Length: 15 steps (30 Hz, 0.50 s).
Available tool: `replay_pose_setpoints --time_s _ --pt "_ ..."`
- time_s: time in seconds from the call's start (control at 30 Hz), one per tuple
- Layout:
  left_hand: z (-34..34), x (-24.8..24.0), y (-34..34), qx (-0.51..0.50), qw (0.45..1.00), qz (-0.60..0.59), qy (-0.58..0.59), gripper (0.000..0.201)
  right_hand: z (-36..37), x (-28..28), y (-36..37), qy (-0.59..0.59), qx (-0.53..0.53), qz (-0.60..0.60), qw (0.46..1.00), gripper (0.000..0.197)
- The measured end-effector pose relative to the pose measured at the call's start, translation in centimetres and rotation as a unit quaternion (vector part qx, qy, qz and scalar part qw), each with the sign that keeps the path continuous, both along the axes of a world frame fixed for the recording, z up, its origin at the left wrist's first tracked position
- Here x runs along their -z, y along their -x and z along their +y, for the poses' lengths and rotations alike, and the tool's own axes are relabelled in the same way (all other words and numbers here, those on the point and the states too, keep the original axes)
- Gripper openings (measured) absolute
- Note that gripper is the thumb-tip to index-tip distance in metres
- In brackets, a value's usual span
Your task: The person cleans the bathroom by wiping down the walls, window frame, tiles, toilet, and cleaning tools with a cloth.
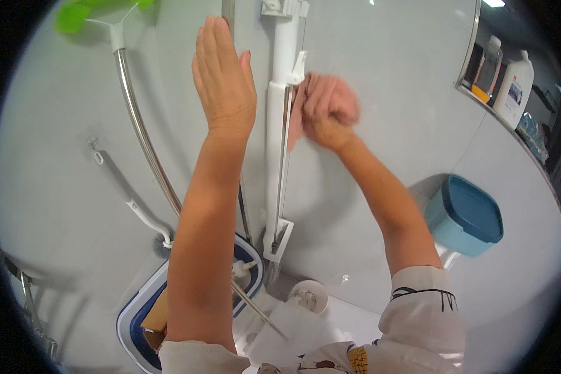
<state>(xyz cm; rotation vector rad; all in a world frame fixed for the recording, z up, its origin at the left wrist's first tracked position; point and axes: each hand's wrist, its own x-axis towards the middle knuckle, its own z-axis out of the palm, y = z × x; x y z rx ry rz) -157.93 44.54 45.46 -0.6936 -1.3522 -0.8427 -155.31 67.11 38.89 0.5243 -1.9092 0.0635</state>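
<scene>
My right hand (pixel 327 128) is closed on a pink cloth (pixel 294 124), pressed beside a white upright bar (pixel 275 137) with metal strips along its side. Its fingers look slightly blurred. To the left of the bar, my left hand (pixel 223 81) is held up flat with its fingers stretched out and nothing in it. Whether its palm touches the wall I cannot tell. The bar has a small white lever near its middle and a white bracket at its lower end.
A mop handle (pixel 140 118) with a green head leans at the left, near a hanging toilet brush (pixel 144 215). Below stands a blue-and-white bucket (pixel 128 305) with a cardboard box. A blue lidded box (pixel 464 215) hangs at the right; bottles (pixel 514 90) stand on a ledge above.
</scene>
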Motion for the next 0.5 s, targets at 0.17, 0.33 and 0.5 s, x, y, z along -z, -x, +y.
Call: replay_pose_setpoints --time_s 0.17,0.33,0.5 --pt "1.0 -0.7 -0.6 -0.001 0.999 -0.031 -0.012 0.059 0.0 13.3 -7.3 -0.451 0.465 0.149 0.747 0.038" --pt "1.1 -0.5 -1.1 -0.011 0.998 -0.059 -0.016 0.058 2.8 16.1 -13.6 -0.389 0.329 -0.161 0.845 0.046" --pt "-0.2 0.9 -1.1 -0.113 0.992 0.037 0.048 0.058 3.8 -2.6 -11.9 -0.228 0.221 0.042 0.947 0.038"
